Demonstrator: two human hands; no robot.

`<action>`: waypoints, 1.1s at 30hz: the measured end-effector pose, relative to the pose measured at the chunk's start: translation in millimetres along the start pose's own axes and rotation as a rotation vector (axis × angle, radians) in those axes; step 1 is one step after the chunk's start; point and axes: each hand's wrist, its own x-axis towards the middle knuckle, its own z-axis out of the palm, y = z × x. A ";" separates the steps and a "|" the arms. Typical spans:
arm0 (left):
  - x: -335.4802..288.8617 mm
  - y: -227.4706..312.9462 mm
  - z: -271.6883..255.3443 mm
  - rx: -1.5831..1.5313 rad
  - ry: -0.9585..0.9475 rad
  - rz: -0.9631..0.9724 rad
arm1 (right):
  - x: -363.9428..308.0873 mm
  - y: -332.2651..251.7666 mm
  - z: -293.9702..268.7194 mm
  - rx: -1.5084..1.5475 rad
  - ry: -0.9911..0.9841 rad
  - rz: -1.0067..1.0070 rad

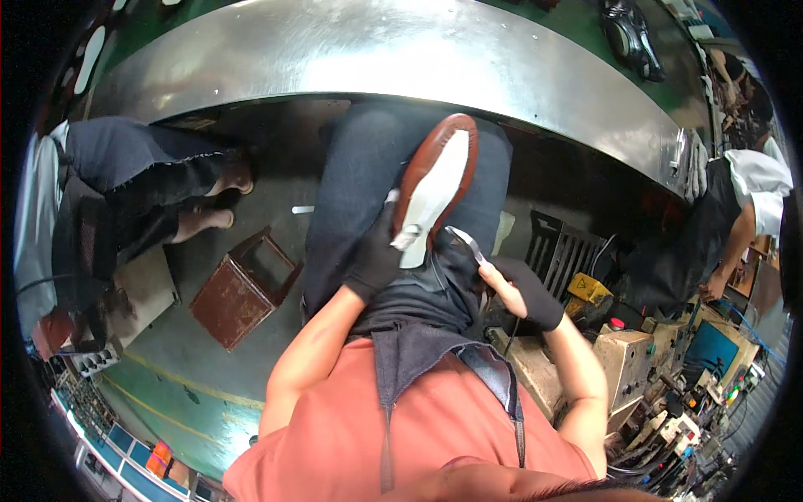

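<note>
One shoe (437,188) looks shaped, unfinished underneath; your left hand (376,261) grasps its heel (413,258), your right hand (527,289) a tool (470,244) beside it.

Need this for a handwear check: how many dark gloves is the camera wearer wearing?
2: one dark glove on the left hand, holding the shoe; the other on the right hand, holding a tool.

Small dark triangular sign (583,286) on a yellow box (595,293), at right, any lettering too small to read
</note>
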 end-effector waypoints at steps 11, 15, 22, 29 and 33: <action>-0.6 -15.0 1.7 0.172 -0.042 0.148 | 97.1 -14.1 -17.1 -1.124 0.061 -0.669; 12.7 -21.1 2.3 -0.190 -0.148 0.033 | 121.6 -3.1 -36.4 -1.096 0.018 -0.852; 37.8 -28.0 22.8 0.150 0.021 0.233 | 102.1 -54.8 -52.4 -0.646 -0.557 -0.036; 39.6 -48.1 9.7 -0.213 -0.133 0.023 | 45.4 -95.9 22.4 -1.040 -0.243 -0.658; 37.3 -21.0 -26.0 0.208 -0.334 0.338 | 77.1 -44.0 -5.7 -0.682 -0.209 -0.446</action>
